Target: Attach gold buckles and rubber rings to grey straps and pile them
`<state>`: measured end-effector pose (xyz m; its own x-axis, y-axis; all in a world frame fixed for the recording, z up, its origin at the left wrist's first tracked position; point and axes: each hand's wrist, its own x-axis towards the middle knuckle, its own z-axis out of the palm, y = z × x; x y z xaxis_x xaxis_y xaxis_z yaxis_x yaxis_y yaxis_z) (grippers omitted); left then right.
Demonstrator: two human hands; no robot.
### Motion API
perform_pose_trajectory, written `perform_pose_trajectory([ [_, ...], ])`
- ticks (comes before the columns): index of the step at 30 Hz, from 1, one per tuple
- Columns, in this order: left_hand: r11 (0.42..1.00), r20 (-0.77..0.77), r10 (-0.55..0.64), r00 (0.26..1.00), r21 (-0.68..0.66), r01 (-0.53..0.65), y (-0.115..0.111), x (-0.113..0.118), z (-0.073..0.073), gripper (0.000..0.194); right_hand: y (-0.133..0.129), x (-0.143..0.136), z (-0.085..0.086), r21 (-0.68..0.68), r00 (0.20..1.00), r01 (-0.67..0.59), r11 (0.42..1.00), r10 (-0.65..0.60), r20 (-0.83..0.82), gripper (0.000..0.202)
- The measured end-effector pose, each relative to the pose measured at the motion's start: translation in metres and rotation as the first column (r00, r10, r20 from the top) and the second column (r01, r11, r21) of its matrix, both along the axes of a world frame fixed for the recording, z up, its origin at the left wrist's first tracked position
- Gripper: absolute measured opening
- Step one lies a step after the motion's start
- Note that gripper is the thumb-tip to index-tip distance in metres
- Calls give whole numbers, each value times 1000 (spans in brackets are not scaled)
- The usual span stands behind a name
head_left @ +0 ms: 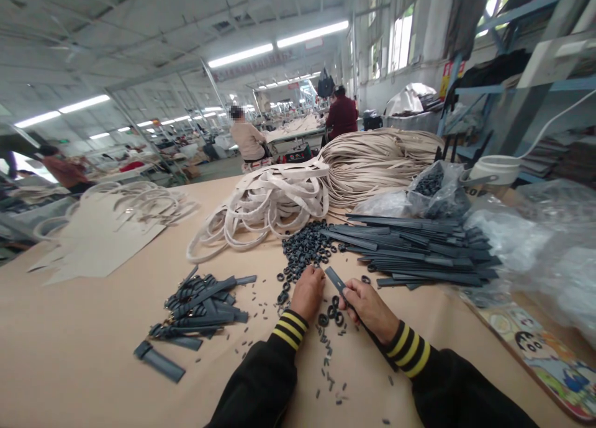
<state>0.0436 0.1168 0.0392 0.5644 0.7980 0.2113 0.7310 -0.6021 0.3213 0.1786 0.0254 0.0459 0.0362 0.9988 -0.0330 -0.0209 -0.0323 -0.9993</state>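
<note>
My right hand [372, 310] grips a dark blue-grey strap [334, 279] near its slotted end. The strap's other end runs back under my wrist toward the sleeve. Fingers of my left hand [308, 293] are pinched together just left of that end; what they hold, if anything, is hidden. Beyond the left fingertips spreads a pile of small dark loops [307, 245]. A few loose loops [331, 313] lie between my hands, with small dark scraps [328, 353] scattered nearer me. Flat dark straps [419, 248] are stacked to the right.
Assembled dark straps with metal fittings [205, 304] are heaped at left. Behind lie beige strap coils [274, 198] and a long beige bundle [382, 161]. Clear plastic bags [512, 229] and a patterned tray [540, 353] occupy the right side. Several people work farther back.
</note>
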Motion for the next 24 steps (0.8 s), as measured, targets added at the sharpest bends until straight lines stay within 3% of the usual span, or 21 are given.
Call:
perform_pose_trajectory([
  [10, 997, 63, 53, 997, -53, -50, 2, -7, 1, 7, 4, 0, -14, -16, 998, -21, 1000, 22, 58, 12],
  [15, 995, 195, 99, 976, -42, -93, -14, -17, 13, 14, 2, 0, -8, -18, 994, -16, 1000, 18, 106, 14],
  [18, 972, 446, 111, 888, -233, -4, -34, -21, 23, 11, 0, 1, 0, -1, 985, -4, 1000, 4, 173, 14],
  [20, 915, 582, 164, 797, -392, 98, -49, -20, 26, 11, -1, 1, 4, 15, 984, -27, 1000, 24, 178, 15],
  [22, 851, 635, 216, 742, -495, 177, -62, -18, 28, 15, -2, 0, 6, 30, 987, -54, 998, 49, 155, 15],
  [24, 833, 629, 228, 743, -521, 185, -71, -17, 28, 15, -2, -1, 5, 40, 990, -70, 997, 64, 129, 16],
])
